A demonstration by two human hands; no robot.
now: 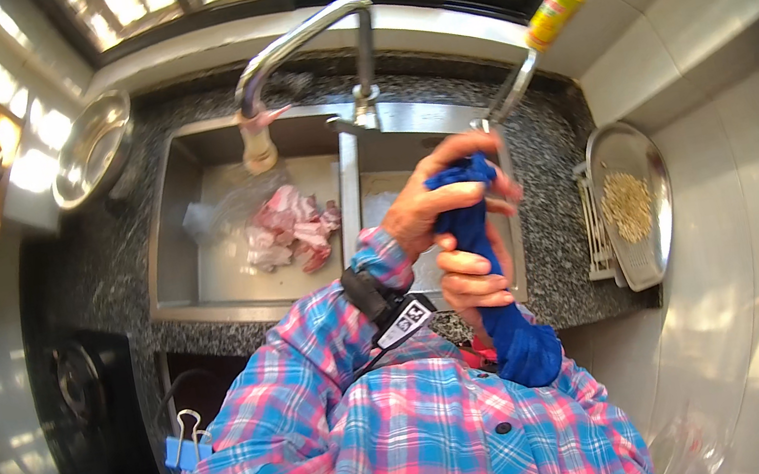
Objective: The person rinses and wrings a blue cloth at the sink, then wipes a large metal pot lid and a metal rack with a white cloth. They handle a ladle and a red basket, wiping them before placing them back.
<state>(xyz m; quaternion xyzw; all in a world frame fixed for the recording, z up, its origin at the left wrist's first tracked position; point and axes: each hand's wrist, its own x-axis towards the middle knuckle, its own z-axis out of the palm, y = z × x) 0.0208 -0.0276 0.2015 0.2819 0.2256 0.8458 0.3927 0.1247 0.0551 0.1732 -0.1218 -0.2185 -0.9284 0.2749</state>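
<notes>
A blue cloth (467,217), bunched into a long roll, runs between my two hands above the right basin (386,167) of a steel double sink. Its upper end is gripped by my left hand (413,212), whose fingertips are blurred. Just below, my right hand (470,282) closes around the middle of the roll. The loose lower end of the cloth hangs against my plaid sleeve and shirt. Several pieces of raw meat (294,229) lie in the left basin (170,236), beside what looks like a clear plastic bag (216,216).
A chrome faucet (305,29) arches over the left basin. A metal bowl (94,150) leans at the back left. At right are a slim metal spout (517,87), a yellow bottle (557,11) and a metal tray (656,188) of pale grains or seeds. A black stove (91,394) is at left.
</notes>
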